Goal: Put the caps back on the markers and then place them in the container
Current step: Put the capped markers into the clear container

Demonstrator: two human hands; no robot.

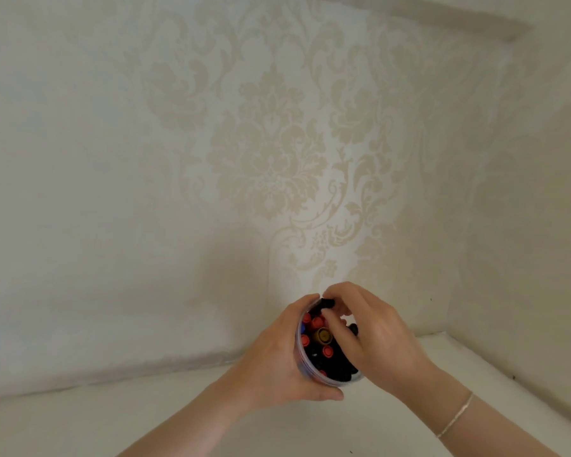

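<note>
So the clear round plastic container [300,357] sits on the white worktop [310,430] at about 6 o'clock in view, left hand [277,354] wrapped round its 9 o'clock wall. It's packed with upright capped markers [320,338], red, black and one yellow. Right hand [373,331] comes in from 3 o'clock, fingers curled among the tops, seemingly pinching a black marker [327,303] at the 12 o'clock rim. Looks nearly done.

Both forearms enter from the lower edge and converge at centre. The left hand [277,354], palm turned rightward, has its fingers and thumb curled in a cupping grip, thumb lowest. The right hand [373,334], back uppermost, arches downward opposite it with fingers bent and fingertips [335,316] directed inward. The two hands almost meet at their upper fingertips.
</note>
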